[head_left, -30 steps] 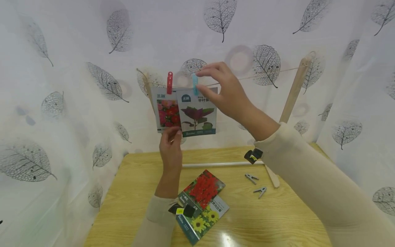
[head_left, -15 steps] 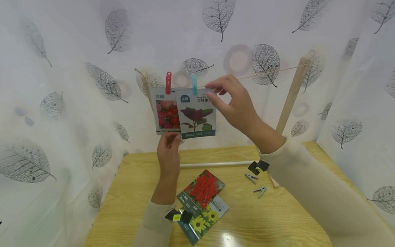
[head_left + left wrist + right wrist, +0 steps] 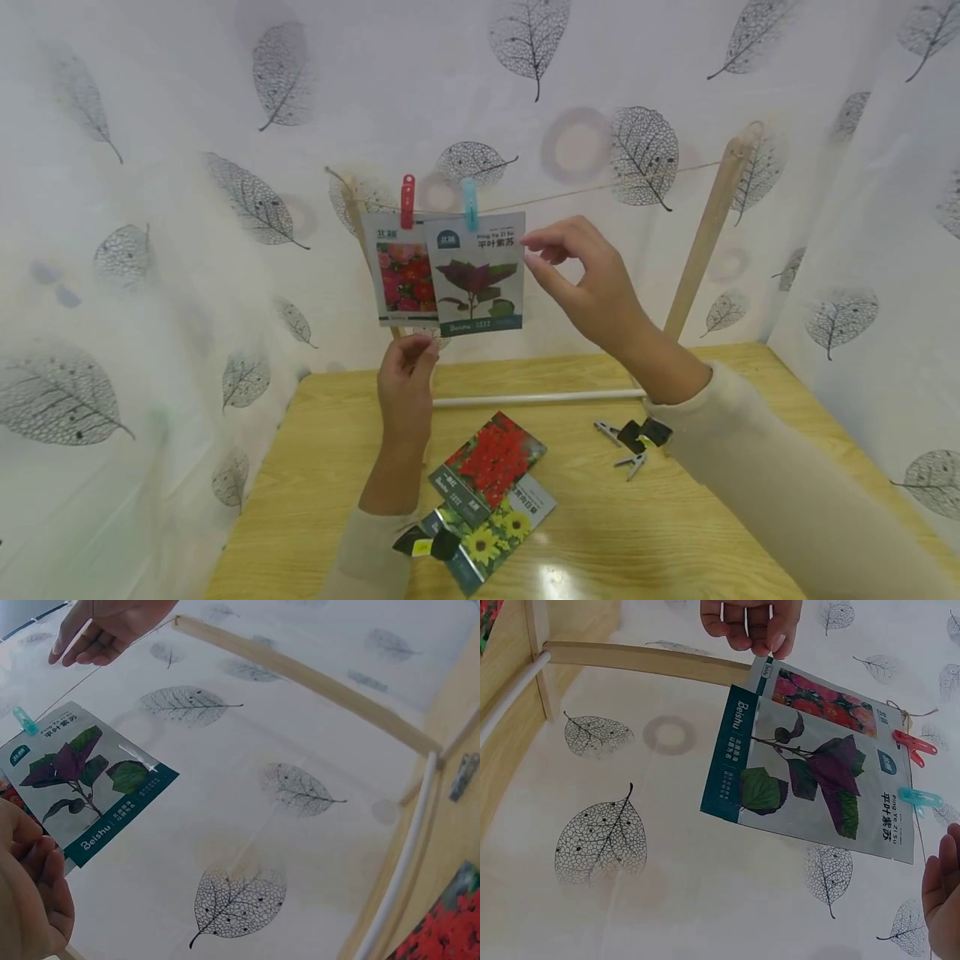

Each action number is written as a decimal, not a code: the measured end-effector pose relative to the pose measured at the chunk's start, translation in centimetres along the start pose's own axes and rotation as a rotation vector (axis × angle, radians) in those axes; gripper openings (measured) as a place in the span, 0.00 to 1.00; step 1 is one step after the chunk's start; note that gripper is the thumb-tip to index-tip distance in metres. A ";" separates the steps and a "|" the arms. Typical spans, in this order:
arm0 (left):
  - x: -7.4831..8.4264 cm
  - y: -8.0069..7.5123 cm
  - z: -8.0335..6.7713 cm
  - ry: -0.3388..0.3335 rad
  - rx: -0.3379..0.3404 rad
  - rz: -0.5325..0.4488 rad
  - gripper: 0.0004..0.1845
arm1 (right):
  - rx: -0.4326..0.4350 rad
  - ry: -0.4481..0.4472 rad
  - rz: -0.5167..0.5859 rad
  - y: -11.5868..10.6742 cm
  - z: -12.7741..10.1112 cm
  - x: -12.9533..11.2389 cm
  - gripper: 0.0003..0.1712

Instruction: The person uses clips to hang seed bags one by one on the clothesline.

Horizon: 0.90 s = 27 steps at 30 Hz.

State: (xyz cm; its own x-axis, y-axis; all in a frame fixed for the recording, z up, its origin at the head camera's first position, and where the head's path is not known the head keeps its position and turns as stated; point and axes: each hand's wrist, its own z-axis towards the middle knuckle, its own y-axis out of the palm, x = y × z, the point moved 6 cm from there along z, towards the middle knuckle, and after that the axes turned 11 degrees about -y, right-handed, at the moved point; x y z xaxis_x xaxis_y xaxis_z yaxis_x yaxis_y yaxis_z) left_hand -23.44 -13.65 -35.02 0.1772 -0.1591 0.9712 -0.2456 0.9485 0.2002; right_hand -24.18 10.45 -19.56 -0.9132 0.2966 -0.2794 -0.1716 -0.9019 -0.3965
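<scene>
2 seed packets (image 3: 448, 271) hang clipped on the string (image 3: 600, 187), 2 more packets (image 3: 491, 492) & 2 clips (image 3: 621, 448) wait on the table (image 3: 315, 500); left hand (image 3: 405, 387) fingers curled under the hanging ones, can't tell if pinching, right hand (image 3: 592, 279) loose, holding nothing.

A light wooden table (image 3: 315, 467) carries 2 seed packets near its front: a red-flower packet (image 3: 491, 467) lies partly on top of a sunflower packet (image 3: 491, 533). To their right lie 2 small grey clothespins (image 3: 622, 450), close together. A white rod (image 3: 536, 398) runs across the far side of the table, and a slanted wooden post (image 3: 705, 233) rises from the right side.
</scene>
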 end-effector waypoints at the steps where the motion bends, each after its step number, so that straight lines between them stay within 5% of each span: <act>1: -0.1 -0.1 0.0 0.001 0.002 0.008 0.08 | 0.001 0.005 -0.001 -0.1 -0.2 0.0 0.12; 27: -3.7 -1.0 -1.4 -0.151 -0.060 0.226 0.13 | -0.030 0.189 0.006 -0.8 -8.3 1.9 0.13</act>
State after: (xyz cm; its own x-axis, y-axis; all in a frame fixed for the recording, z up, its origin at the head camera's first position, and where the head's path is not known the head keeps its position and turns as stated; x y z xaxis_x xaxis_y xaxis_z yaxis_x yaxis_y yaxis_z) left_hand -22.51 -13.62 -39.04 -0.0205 0.0239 0.9995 -0.2055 0.9783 -0.0276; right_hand -22.72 14.29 -27.02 -0.8279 0.3478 -0.4401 -0.1527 -0.8947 -0.4198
